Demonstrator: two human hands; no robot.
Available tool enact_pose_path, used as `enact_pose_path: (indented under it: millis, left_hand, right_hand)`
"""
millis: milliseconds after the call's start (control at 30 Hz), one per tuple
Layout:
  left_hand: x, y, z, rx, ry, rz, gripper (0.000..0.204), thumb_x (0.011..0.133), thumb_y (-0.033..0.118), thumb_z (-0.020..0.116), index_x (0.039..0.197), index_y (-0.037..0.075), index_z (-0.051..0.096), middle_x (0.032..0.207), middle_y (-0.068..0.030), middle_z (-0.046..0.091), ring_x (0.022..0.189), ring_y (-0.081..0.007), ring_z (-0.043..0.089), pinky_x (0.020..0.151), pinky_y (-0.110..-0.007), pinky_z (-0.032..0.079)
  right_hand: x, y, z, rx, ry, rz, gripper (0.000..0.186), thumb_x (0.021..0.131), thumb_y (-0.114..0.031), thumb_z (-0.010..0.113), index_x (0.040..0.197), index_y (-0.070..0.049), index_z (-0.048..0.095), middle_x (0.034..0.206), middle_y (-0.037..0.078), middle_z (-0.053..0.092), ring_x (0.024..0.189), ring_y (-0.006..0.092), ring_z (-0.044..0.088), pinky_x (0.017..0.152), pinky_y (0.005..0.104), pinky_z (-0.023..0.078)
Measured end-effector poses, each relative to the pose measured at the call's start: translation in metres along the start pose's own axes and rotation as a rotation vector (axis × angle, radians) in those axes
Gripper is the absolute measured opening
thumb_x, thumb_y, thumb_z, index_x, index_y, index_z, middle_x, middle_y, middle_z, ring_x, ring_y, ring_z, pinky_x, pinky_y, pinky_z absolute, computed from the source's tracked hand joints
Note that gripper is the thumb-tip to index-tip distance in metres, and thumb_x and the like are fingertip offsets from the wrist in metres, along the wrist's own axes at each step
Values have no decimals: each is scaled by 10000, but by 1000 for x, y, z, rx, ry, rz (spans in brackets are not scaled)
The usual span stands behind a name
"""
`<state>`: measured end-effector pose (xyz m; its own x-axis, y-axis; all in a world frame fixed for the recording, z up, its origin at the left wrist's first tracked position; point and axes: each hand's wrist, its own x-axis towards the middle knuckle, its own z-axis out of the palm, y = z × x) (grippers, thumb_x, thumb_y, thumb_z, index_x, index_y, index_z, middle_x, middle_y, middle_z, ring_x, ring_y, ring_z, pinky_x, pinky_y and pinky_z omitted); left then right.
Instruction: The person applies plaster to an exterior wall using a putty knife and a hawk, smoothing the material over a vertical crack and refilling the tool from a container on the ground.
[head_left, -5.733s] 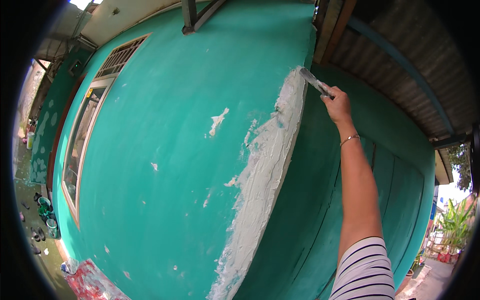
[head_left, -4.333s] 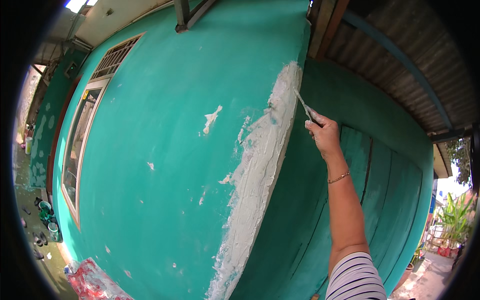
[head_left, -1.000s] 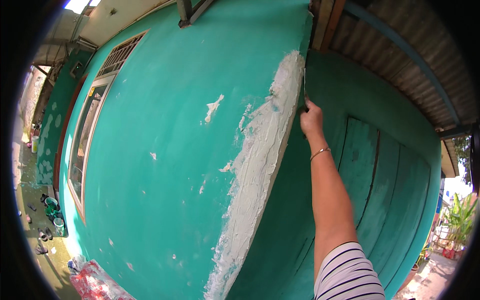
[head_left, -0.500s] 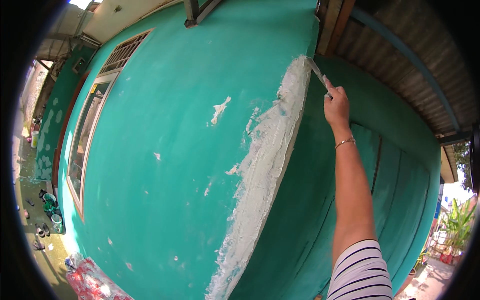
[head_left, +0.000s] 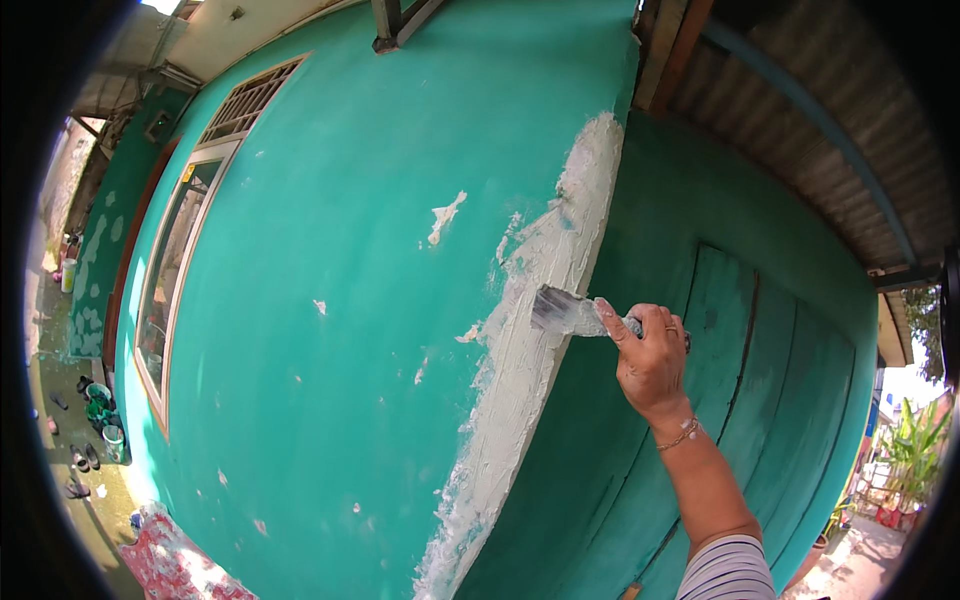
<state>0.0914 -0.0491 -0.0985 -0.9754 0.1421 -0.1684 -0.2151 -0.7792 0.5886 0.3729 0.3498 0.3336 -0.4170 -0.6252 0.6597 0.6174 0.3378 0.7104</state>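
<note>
Head view: beyond a striped sleeve (head_left: 728,572), a scraper (head_left: 582,316) is being gripped by the right hand (head_left: 655,362), its fingers clamped firmly around it. Its blade (head_left: 552,309) is being held across the white filler strip (head_left: 508,405) on the green wall (head_left: 330,210). Farther off, a pale-framed window (head_left: 180,270) is being seen at left, sunlit plants (head_left: 915,445) at right.

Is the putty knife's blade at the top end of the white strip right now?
No, the right hand holds the putty knife with its blade over the white strip well below that top end.
</note>
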Motion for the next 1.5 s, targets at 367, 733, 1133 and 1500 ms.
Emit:
enact_pose_path:
  millis: [367, 733, 1133, 1500]
  left_hand:
    - [14, -19, -16, 159, -150, -91, 81, 906, 131, 547, 884, 80, 606, 594, 16, 515, 397, -90, 437, 326, -224, 297]
    - [9, -8, -21, 188, -71, -61, 97, 908, 136, 544, 987, 89, 572, 602, 9, 494, 395, -97, 424, 322, -236, 293]
    - [11, -6, -34, 99, -36, -73, 85, 894, 131, 586, 943, 67, 614, 671, 4, 560, 449, -90, 478, 344, -226, 345]
    - [25, -20, -16, 117, -145, -179, 120, 938, 106, 532, 1011, 51, 611, 702, -9, 557, 455, -80, 429, 362, -223, 329]
  right_hand:
    - [48, 93, 59, -223, 88, 108, 613, 795, 46, 562, 1313, -277, 615, 882, 43, 504, 794, 219, 552, 765, 358, 414]
    - [54, 96, 74, 119, 91, 437, 558, 828, 23, 570, 1294, -278, 630, 852, 44, 491, 777, 230, 544, 750, 374, 450]
    - [15, 9, -16, 37, -188, 25, 489, 780, 6, 609, 1164, -277, 716, 808, 40, 477, 769, 221, 547, 738, 359, 392]
    - [55, 28, 11, -79, -235, 103, 502, 829, -30, 575, 1277, -251, 627, 835, 86, 499, 674, 277, 589, 621, 424, 517]
